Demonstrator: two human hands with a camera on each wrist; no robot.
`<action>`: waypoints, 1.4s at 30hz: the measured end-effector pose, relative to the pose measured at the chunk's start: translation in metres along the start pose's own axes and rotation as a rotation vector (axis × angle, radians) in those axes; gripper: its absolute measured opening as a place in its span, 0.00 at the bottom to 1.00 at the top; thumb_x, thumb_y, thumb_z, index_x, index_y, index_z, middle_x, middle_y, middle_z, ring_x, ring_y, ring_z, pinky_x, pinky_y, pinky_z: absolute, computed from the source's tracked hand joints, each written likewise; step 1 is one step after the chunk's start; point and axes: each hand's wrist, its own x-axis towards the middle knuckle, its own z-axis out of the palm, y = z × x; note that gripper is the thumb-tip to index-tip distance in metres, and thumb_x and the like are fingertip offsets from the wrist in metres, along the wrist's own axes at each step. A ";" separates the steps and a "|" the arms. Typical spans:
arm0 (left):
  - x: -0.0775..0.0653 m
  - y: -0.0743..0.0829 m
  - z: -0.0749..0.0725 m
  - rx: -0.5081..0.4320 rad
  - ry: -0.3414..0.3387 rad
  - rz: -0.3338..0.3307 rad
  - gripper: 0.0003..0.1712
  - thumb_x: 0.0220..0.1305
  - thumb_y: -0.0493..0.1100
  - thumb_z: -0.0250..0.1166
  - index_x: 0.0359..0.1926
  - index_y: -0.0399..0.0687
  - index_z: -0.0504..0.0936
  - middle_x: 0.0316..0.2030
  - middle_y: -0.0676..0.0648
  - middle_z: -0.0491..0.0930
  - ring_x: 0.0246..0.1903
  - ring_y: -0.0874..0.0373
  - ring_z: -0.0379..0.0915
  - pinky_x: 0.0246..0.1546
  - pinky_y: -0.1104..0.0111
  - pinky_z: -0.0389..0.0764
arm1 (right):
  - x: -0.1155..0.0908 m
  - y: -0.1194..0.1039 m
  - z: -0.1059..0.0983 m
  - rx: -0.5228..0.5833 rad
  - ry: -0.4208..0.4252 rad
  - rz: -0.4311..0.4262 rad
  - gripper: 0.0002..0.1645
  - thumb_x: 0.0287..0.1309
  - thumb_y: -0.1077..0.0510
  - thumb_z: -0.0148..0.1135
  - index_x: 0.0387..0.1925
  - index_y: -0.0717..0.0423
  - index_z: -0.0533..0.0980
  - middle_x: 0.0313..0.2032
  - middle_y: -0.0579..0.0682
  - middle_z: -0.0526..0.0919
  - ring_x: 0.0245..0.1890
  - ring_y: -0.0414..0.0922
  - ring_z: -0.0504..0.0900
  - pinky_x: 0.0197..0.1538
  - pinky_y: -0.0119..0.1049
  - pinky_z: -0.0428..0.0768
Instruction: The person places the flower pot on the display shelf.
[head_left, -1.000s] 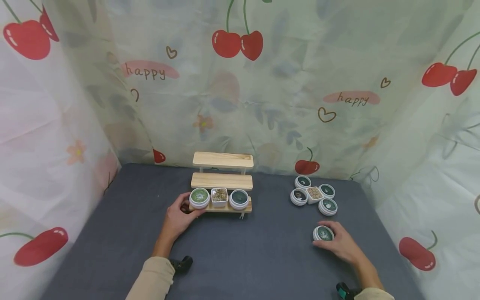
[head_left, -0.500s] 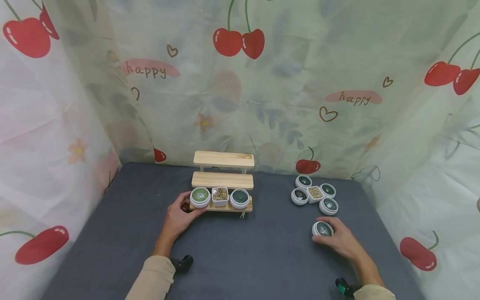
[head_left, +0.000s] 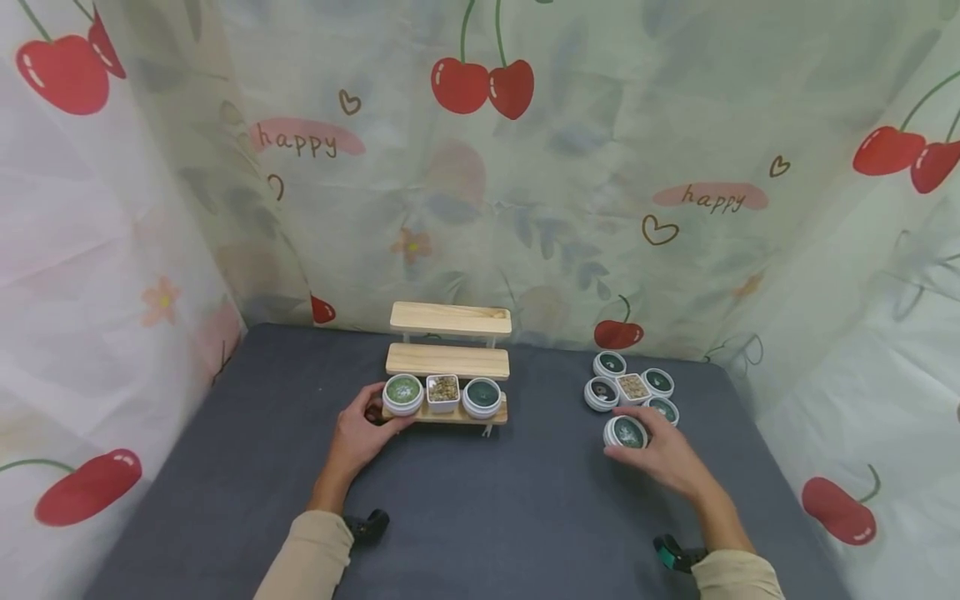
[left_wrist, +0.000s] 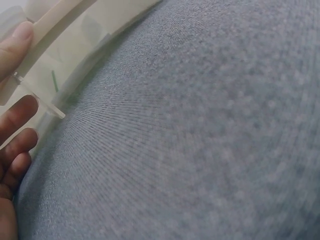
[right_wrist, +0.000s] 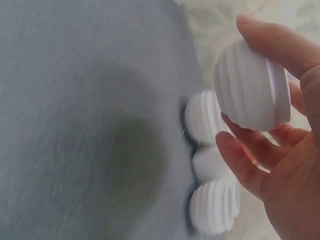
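Note:
A three-tier wooden stand (head_left: pixel 447 362) stands towards the back. On its lowest tier are a round pot (head_left: pixel 403 392) with a light green top, a square pot (head_left: pixel 442 392) with grainy filling, and a round pot (head_left: pixel 482 397) with a dark green top. My left hand (head_left: pixel 358 437) holds the left end of that tier, its thumb (left_wrist: pixel 20 37) on the wooden edge in the left wrist view. The index finger is partly hidden behind the light green pot. My right hand (head_left: pixel 667 454) grips a white ribbed round pot (right_wrist: pixel 250 87) with a dark green top, raised above the table.
Several round pots (head_left: pixel 611 364) cluster around a square pot (head_left: pixel 633 388) at the back right, just beyond my right hand. Dark grey cloth (head_left: pixel 480 508) covers the table. Cherry-print curtains (head_left: pixel 555 183) hang at the back and both sides.
My right hand has carried its pot up and to the left, closer to the cluster, now overlapping its front pot. The left hand has stayed at the stand.

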 end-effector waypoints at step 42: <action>0.000 -0.001 0.002 -0.008 0.004 -0.008 0.42 0.50 0.57 0.82 0.64 0.54 0.76 0.39 0.48 0.85 0.38 0.57 0.77 0.41 0.65 0.76 | 0.082 -0.152 0.080 0.452 0.148 -0.247 0.42 0.49 0.59 0.81 0.65 0.60 0.72 0.57 0.56 0.75 0.55 0.49 0.79 0.53 0.26 0.78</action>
